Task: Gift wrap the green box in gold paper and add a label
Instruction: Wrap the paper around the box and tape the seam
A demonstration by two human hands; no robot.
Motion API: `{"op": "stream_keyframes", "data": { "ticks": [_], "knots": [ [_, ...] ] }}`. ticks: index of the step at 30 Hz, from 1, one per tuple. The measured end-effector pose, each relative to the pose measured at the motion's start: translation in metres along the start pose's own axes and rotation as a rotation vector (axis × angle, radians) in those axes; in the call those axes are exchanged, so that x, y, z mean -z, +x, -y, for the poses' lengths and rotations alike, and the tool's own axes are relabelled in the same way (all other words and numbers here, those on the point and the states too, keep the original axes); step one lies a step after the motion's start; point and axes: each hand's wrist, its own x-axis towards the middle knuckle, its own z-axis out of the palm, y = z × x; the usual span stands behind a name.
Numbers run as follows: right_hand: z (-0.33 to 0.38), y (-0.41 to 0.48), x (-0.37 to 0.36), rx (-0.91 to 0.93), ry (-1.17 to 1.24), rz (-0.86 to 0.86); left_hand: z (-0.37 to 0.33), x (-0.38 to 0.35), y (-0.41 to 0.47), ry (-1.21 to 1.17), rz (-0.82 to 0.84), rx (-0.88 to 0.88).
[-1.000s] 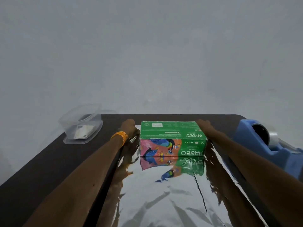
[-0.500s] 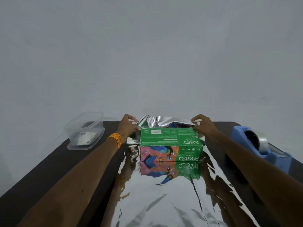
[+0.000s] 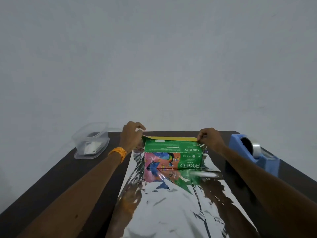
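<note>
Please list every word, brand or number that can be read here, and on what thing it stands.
"PASEO": green box, near side, upside down.
"PASEO": its top, smaller, upside down.
"2 100": near side, barely legible.
Other print on the box: too small to read.

Pretty dim, flat light overall, everything looks grey and washed out. The shiny paper (image 3: 171,212) in front of the green box (image 3: 173,148) throws glare and mirrors the box, with dark smears across it. The wide-angle lens bends the table (image 3: 51,177) edges either side of the box. Focus is a bit soft.
</note>
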Motion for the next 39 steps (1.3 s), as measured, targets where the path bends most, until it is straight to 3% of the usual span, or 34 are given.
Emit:
{"op": "stream_keyframes", "data": {
  "ticks": [2,6,9,15,19,22,30,39],
  "knots": [
    [0.001,-0.001,-0.003,0.022,-0.034,-0.026,-0.019,-0.002,-0.001,0.053,0.061,-0.104],
    [0.002,-0.002,-0.005,0.051,-0.134,-0.06,-0.05,-0.027,-0.009,0.38,0.556,-0.25],
    [0.001,-0.004,-0.003,0.054,-0.202,-0.024,-0.052,-0.044,-0.022,0.538,0.679,-0.276],
    [0.039,-0.022,0.011,0.057,-0.184,-0.027,-0.05,-0.045,-0.03,0.604,0.621,-0.355],
    [0.076,-0.04,0.0,0.135,-0.28,0.298,-0.054,-0.046,-0.035,0.599,0.616,-0.371],
    [0.085,-0.042,-0.015,0.243,-0.49,0.382,-0.054,-0.04,-0.037,0.518,0.6,-0.319],
    [0.085,-0.053,-0.022,0.305,-0.59,0.324,-0.057,-0.028,-0.048,0.472,0.571,-0.299],
    [0.095,-0.082,-0.013,0.419,-0.705,0.174,-0.063,-0.02,-0.076,0.497,0.394,-0.405]
  ]
}}
